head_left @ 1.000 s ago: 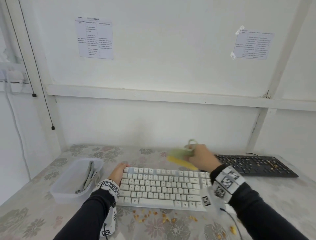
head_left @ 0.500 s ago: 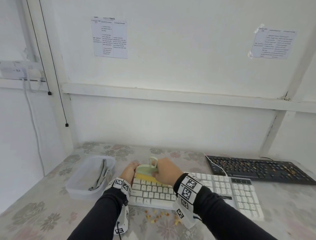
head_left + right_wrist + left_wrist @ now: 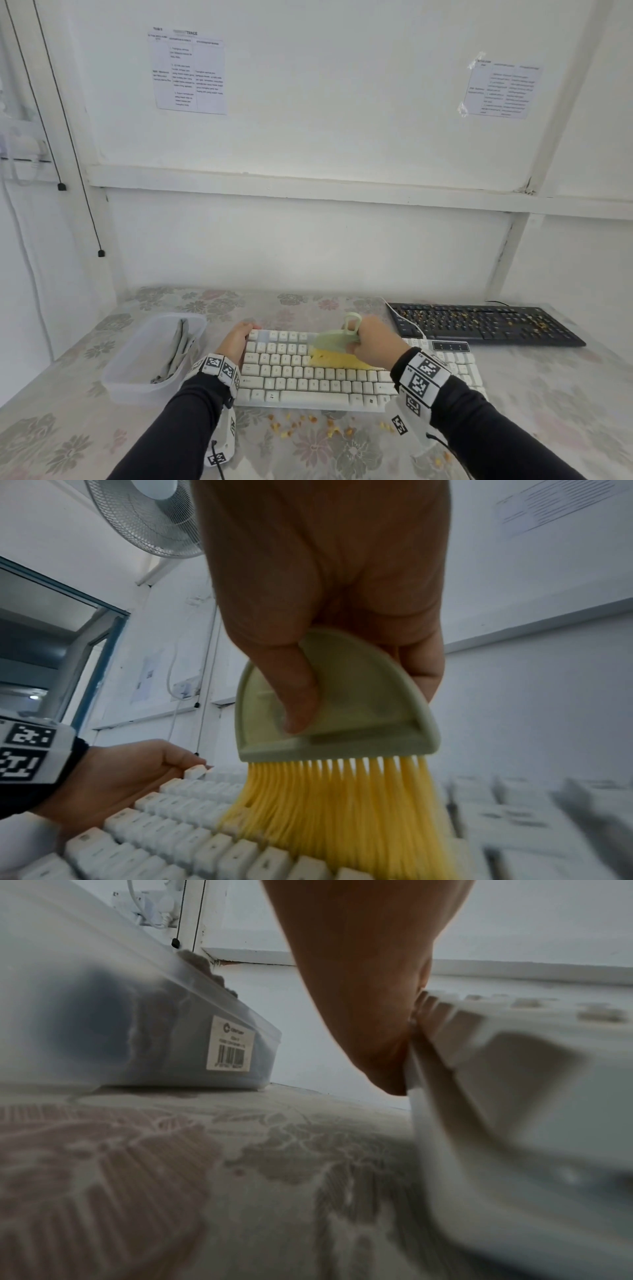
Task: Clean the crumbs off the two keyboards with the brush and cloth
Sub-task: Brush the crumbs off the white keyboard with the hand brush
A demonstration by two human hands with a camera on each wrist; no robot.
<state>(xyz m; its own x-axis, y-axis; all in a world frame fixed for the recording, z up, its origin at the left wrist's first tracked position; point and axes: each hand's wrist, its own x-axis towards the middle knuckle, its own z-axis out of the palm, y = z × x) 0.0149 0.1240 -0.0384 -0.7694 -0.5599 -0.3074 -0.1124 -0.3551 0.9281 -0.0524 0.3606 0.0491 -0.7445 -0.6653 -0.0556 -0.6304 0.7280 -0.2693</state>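
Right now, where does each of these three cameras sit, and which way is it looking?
Head: looks forward and down at the white keyboard, both forearms and hands showing.
Left wrist: low at table level, left hand against the keyboard's end, plastic box beside.
Right wrist: looks along the right hand gripping the brush.
All share the white keyboard.

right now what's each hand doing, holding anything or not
Left hand: grips the left end of the white keyboard, steadying it.
Right hand: holds the brush, bristles on the keys.
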